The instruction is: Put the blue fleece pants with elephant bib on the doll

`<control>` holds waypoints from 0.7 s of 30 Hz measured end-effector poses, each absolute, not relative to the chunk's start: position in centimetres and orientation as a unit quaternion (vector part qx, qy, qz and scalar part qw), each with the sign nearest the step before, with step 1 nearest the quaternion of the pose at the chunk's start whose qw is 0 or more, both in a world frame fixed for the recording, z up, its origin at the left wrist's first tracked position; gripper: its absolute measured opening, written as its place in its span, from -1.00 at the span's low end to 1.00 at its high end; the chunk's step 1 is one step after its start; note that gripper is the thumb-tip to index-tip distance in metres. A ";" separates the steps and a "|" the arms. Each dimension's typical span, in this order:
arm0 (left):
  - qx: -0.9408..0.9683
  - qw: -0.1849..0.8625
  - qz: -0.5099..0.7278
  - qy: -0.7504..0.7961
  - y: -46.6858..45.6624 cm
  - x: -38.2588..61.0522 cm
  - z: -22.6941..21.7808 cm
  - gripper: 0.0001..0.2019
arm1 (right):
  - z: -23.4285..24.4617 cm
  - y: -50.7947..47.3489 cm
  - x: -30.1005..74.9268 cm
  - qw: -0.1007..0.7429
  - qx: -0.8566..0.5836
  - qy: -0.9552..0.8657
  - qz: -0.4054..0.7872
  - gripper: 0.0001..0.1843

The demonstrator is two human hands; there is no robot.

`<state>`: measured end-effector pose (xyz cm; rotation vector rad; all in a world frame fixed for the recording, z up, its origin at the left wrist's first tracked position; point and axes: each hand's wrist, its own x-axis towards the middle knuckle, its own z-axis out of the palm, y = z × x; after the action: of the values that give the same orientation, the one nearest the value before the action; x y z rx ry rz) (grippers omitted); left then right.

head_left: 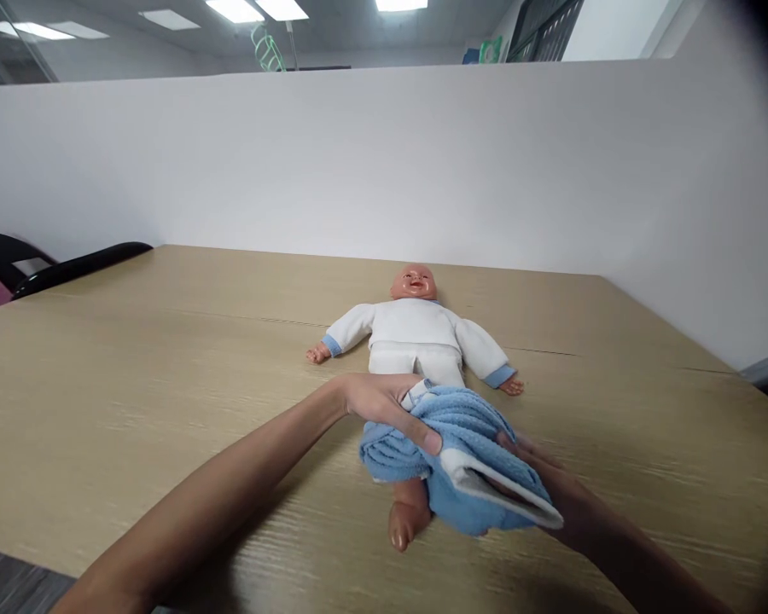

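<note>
Across the legs of the doll (416, 322), the blue garment (470, 422) is lying bunched, one bare foot (408, 518) poking out below. The left hand (384, 408) is gripping its folds between thumb and fingers; the right hand (544, 469) is touching the right side, its grip mostly hidden. Crooked pulling could be snagging toes in the folds, and hard tugging could be dragging the doll along the table (166, 358). Beyond, a white wall (358, 162) is closing off the far edge.

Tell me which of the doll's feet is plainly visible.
The foot on the person's left, bare below the bunched blue cloth; the other foot cannot be clearly made out.
</note>
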<state>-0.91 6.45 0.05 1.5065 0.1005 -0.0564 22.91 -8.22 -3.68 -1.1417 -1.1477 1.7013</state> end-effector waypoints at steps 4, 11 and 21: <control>0.696 0.716 0.001 0.054 6.2 -1.3 0.5 -0.63 | -2.9 -7.8 23.7 0.366 -0.401 -0.534 0.648 -0.09; 0.695 0.703 0.040 0.146 5.0 -0.5 1.4 -0.57 | -2.5 -7.6 22.1 0.508 -0.516 -0.519 0.454 -0.40; 0.842 0.480 -0.015 0.247 2.7 0.6 3.3 -0.52 | -3.2 -14.8 18.3 0.407 -0.673 -0.477 0.393 -0.31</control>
<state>0.60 2.65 3.31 2.0540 0.6035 -0.0362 18.27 -14.84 -3.16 -1.6963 -1.2014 0.9903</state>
